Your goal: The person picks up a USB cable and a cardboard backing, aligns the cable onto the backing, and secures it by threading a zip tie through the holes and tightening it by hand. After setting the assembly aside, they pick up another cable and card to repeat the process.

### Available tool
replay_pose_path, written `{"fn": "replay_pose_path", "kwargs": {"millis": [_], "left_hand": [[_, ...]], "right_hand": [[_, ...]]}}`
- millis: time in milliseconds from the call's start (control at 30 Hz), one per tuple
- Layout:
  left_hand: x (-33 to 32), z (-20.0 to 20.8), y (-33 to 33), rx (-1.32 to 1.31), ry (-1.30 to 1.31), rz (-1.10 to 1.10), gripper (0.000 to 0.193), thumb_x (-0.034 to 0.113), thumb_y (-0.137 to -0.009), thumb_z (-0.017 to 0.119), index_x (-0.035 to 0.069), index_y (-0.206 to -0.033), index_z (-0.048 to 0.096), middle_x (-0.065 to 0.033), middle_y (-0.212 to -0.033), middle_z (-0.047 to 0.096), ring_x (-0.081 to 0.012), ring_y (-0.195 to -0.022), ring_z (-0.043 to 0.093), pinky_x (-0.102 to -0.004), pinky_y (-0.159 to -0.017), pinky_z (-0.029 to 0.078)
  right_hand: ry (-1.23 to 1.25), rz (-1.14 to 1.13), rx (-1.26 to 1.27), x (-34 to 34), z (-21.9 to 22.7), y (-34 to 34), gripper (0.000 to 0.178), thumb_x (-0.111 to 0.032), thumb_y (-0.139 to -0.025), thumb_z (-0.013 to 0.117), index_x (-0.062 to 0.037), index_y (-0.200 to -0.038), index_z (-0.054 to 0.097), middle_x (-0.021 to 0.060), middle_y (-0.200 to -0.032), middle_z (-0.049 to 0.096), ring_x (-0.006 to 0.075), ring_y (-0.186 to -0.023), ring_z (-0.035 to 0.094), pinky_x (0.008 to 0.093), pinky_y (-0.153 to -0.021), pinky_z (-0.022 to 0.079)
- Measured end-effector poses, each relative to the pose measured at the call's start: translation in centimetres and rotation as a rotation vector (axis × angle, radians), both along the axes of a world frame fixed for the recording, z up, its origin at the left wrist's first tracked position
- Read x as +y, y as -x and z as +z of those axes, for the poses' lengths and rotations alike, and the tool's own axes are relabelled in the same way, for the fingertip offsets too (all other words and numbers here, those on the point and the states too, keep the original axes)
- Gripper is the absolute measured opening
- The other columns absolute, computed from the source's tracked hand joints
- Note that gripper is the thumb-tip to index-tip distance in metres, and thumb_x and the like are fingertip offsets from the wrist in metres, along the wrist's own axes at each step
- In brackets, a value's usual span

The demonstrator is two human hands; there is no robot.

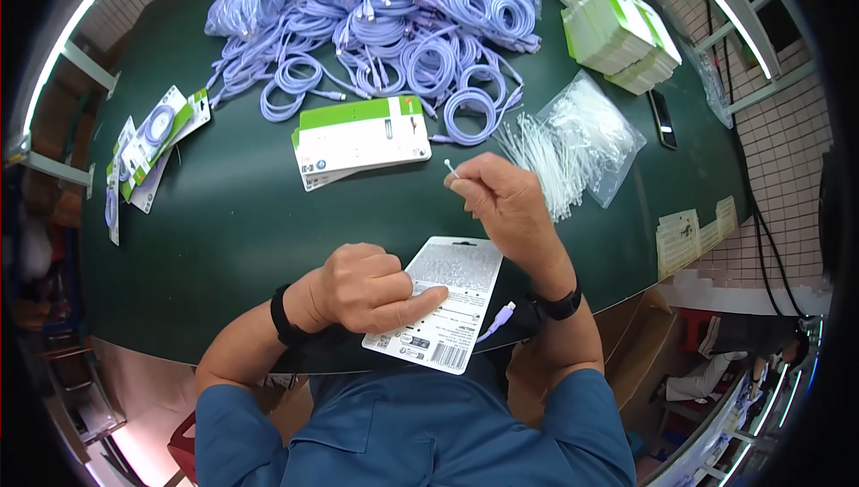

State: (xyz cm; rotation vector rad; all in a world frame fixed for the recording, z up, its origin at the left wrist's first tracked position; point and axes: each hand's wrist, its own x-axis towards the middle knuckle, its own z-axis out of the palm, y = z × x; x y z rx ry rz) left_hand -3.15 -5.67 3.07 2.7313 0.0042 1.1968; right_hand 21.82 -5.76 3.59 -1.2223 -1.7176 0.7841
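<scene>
My left hand (369, 292) grips a cardboard packaging card (458, 263) near the table's front edge, its thumb lying across the printed back. From behind the card's right side pokes the lilac plug of a cable (503, 313); the rest of that cable is hidden. Above the card's upper right corner, my right hand (512, 205) pinches a white cable tie (450, 166) between thumb and fingertips. The tie's small head sticks up past the fingers, and most of its strap is out of sight. Loose white cable ties (557, 160) spill from a clear bag just beyond my right hand.
Coiled lilac cables (385, 31) are heaped at the back. Green and white cards (362, 138) lie stacked ahead, with taller card stacks (617, 31) back right. Carded cables (152, 143) lie left. A phone (663, 120) and paper sheets (693, 238) sit right.
</scene>
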Motion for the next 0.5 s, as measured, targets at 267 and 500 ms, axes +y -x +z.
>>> {"fn": "replay_pose_path", "kwargs": {"millis": [267,500], "left_hand": [[-0.1,-0.4,-0.4,-0.057,0.0,-0.036,0.041,0.015,-0.072,0.075,0.004,-0.112,0.075,0.0073,-0.064,0.036,-0.0063,-0.051,0.041,-0.026,-0.043,0.028],[-0.7,-0.5,-0.3,-0.083,-0.011,-0.034,0.039,0.017,-0.073,0.075,0.004,-0.109,0.076,0.0082,-0.064,0.036,-0.0057,-0.052,0.042,-0.0259,-0.043,0.027]], "right_hand": [[0.08,0.178,0.396,-2.8,4.0,0.9,0.01,0.004,-0.087,0.078,0.001,-0.096,0.074,0.0107,-0.091,0.075,0.0163,-0.077,0.071,0.0287,-0.066,0.056],[-0.007,0.301,0.221,-3.0,3.9,1.2,0.016,0.004,-0.082,0.082,-0.0015,-0.095,0.076,0.0089,-0.089,0.076,0.019,-0.079,0.074,0.0293,-0.067,0.057]]}}
